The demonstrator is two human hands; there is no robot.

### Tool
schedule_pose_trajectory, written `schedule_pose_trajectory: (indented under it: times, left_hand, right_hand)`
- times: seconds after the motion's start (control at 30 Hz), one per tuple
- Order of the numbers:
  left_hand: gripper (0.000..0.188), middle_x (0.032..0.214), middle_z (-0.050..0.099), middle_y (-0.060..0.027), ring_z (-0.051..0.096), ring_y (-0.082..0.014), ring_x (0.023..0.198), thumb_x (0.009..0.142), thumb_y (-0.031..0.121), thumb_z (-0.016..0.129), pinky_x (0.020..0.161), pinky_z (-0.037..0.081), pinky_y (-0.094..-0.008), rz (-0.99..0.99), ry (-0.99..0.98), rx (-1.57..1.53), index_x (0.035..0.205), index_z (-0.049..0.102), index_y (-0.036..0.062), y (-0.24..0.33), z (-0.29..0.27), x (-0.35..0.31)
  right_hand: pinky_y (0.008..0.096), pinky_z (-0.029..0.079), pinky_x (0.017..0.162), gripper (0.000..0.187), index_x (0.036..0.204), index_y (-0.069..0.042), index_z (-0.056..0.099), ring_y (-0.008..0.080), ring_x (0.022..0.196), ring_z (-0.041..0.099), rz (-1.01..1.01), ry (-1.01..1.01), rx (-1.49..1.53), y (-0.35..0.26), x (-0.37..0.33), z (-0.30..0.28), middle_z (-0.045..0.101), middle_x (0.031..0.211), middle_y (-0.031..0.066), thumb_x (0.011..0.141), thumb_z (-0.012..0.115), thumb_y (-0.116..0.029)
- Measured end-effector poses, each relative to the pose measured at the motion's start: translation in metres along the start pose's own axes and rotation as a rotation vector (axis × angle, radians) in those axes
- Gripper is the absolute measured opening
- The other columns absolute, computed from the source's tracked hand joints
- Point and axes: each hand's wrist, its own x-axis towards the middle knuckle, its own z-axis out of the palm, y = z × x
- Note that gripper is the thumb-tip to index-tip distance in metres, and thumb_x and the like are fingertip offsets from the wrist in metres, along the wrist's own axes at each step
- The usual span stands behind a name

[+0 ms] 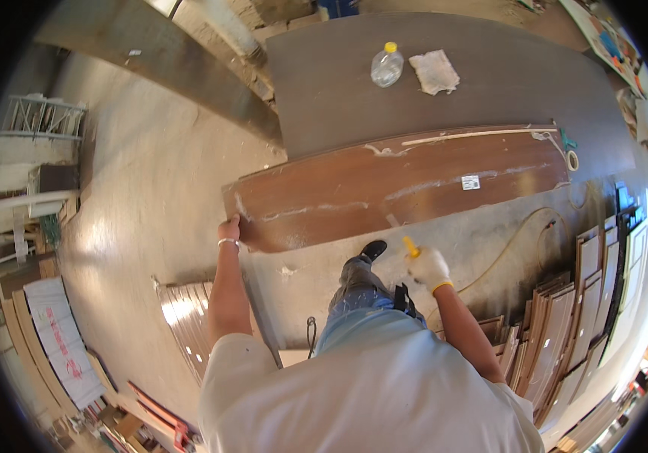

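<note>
A long brown wooden panel (pixel 324 204) lies in front of me, with whitish smears and streaks along it. At its left end my left hand (pixel 229 228), bare with a band at the wrist, grips the near corner. In my right hand (pixel 428 269), which wears a white glove, is a yellow-handled scraper (pixel 411 246). The pale blade points toward the panel's near edge, and I cannot tell whether it touches. A white label (pixel 470 182) is stuck on the panel, and a thin light strip (pixel 482 136) rests along its far edge.
The panel rests on a large dark board (pixel 339 98), which also bears a clear bottle (pixel 388 66) with a yellow cap and a cloth (pixel 434 72). A tape roll (pixel 572 161) sits at the right end. Stacked panels (pixel 558 332) stand right; a hose (pixel 511 240) crosses the floor.
</note>
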Motion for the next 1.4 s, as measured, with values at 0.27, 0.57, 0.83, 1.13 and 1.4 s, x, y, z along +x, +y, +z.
schedule_pose_trajectory:
  times: [0.27, 0.57, 0.83, 1.13, 1.4]
  left_hand:
    - [0.052, 0.108, 0.071, -0.0287, 0.068, -0.0436, 0.104, 0.093, 0.041, 0.068, 0.091, 0.052, -0.0479, -0.005, 0.094, -0.268, 0.108, 0.069, -0.0080, 0.008, 0.006, -0.023]
    - [0.051, 0.112, 0.071, -0.0286, 0.067, -0.0435, 0.103, 0.090, 0.040, 0.064, 0.092, 0.051, -0.0506, -0.123, 0.305, -0.349, 0.112, 0.068, -0.0067, 0.011, 0.034, -0.016]
    - [0.057, 0.110, 0.072, -0.0281, 0.070, -0.0416, 0.100, 0.096, 0.041, 0.057, 0.087, 0.054, -0.0500, -0.145, 0.123, -0.332, 0.109, 0.071, -0.0119, 0.025, 0.024, -0.007]
    - [0.051, 0.138, 0.059, -0.0215, 0.056, -0.0374, 0.129, 0.095, 0.035, 0.054, 0.105, 0.046, -0.0529, -0.141, 0.285, 0.211, 0.130, 0.062, -0.0007, 0.101, 0.025, -0.069]
    - [0.034, 0.134, 0.061, -0.0173, 0.057, -0.0364, 0.123, 0.090, 0.007, 0.060, 0.107, 0.043, -0.0480, 1.553, -0.198, 0.501, 0.123, 0.065, 0.0021, 0.240, 0.271, -0.335]
  right_hand:
    - [0.0484, 0.055, 0.085, 0.036, 0.096, -0.007, 0.077, 0.0410, 0.095, 0.070, -0.242, -0.359, -0.485, -0.025, -0.030, 0.017, 0.073, 0.096, 0.0229, 0.084, 0.059, -0.036]
    - [0.0502, 0.054, 0.085, 0.038, 0.098, -0.004, 0.076, 0.0434, 0.097, 0.068, 0.119, 0.049, -0.131, 0.023, -0.032, -0.006, 0.072, 0.096, 0.0254, 0.083, 0.062, -0.035]
    - [0.0395, 0.058, 0.065, 0.027, 0.093, -0.002, 0.073, 0.0279, 0.063, 0.072, 0.370, 0.149, 0.279, 0.136, -0.090, -0.003, 0.072, 0.072, 0.0159, 0.084, 0.057, -0.022]
    - [0.0446, 0.057, 0.082, 0.029, 0.098, -0.007, 0.078, 0.0369, 0.094, 0.073, 0.063, 0.020, 0.033, 0.175, -0.163, 0.091, 0.075, 0.100, 0.0207, 0.083, 0.062, -0.024]
    - [0.0432, 0.058, 0.079, 0.024, 0.099, -0.006, 0.078, 0.0343, 0.094, 0.074, 0.340, 0.199, 0.411, 0.281, -0.256, 0.157, 0.075, 0.102, 0.0191, 0.084, 0.068, -0.021]
